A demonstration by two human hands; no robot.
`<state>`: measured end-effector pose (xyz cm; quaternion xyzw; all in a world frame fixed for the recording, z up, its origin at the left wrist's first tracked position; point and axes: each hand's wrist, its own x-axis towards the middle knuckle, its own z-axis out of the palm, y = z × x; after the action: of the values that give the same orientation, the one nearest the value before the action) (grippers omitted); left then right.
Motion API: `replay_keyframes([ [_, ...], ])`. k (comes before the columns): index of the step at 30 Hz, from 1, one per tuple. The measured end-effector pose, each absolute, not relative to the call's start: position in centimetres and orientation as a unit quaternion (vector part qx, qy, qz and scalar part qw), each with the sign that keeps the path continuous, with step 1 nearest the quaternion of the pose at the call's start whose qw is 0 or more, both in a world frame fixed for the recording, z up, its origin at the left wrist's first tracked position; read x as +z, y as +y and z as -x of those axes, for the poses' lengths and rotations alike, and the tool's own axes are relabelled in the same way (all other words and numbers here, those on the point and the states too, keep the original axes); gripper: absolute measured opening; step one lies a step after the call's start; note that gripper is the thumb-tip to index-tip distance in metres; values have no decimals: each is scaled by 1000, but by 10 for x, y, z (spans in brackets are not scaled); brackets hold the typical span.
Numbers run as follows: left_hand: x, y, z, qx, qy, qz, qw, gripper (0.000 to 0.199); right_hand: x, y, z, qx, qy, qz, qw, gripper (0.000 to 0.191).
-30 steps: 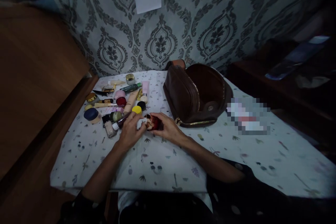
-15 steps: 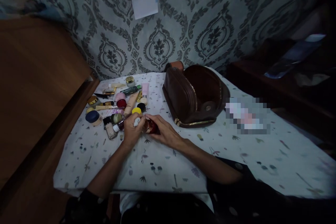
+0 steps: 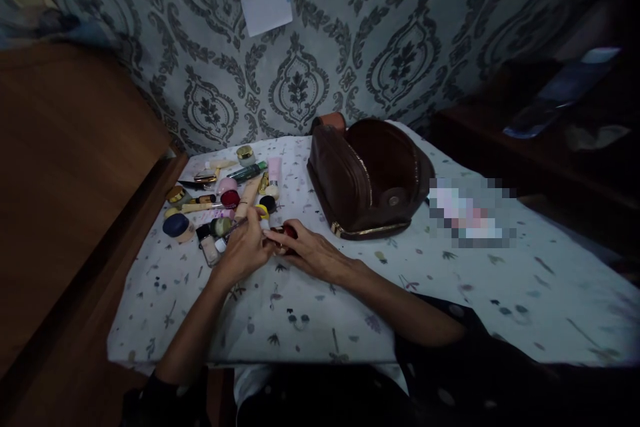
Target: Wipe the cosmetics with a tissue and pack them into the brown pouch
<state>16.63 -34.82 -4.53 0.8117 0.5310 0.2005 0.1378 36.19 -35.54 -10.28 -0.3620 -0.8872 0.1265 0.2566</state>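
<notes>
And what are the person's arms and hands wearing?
Loose black fabric sleeves with pale round spots, on the left arm and right arm, leave both forearms bare. The left hand and right hand wear no gloves. It's too dim to tell about rings.

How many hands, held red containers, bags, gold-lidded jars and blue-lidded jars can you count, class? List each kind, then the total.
Hands: 2
Red container: 1
Bag: 1
Gold-lidded jars: 2
Blue-lidded jar: 1
Total: 7
</notes>
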Motion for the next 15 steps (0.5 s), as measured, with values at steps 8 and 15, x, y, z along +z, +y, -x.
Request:
replay_keyframes([
  [8, -65, -346, -141, 293, 437, -781, 337, 37, -102, -355, -366, 171, -878, 351, 278, 65],
  [15, -82, -337, -137, 448, 476, -675, 342, 30, -108, -351, -364, 273, -801, 388, 364, 90],
])
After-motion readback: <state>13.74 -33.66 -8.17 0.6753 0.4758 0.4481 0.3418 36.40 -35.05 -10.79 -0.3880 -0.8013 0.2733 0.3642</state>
